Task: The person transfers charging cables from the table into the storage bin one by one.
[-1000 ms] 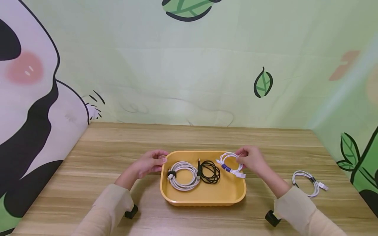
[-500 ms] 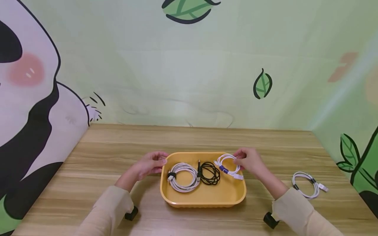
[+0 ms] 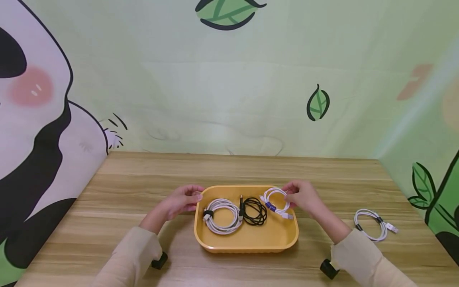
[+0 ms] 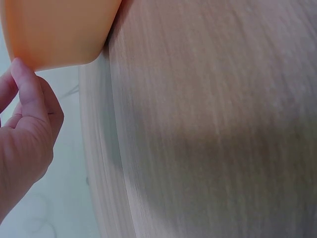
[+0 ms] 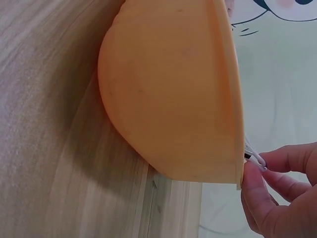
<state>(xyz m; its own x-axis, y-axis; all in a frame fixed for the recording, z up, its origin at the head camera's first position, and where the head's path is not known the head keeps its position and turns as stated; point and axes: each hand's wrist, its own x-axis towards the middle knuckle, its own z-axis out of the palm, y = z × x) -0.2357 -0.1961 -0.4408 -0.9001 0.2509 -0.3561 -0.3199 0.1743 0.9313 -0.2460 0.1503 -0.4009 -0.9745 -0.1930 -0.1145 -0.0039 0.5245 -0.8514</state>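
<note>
A yellow plastic basket sits on the table in the head view. My left hand pinches its rim at the back left corner; the left wrist view shows thumb and fingers of the left hand at that corner. At the back right corner, my right hand pinches a coiled white USB cable with a blue tie, held against the inner side of the basket. Left of it in the basket lie a coiled black cable and a larger coiled white cable with a black strap.
Another coiled white USB cable with black ties lies on the wooden table, right of my right forearm. A printed backdrop stands behind the table's far edge.
My right hand has lowered the blue-tied USB cable slightly and shifted it a little left within the basket. The left hand keeps its place on the rim.
</note>
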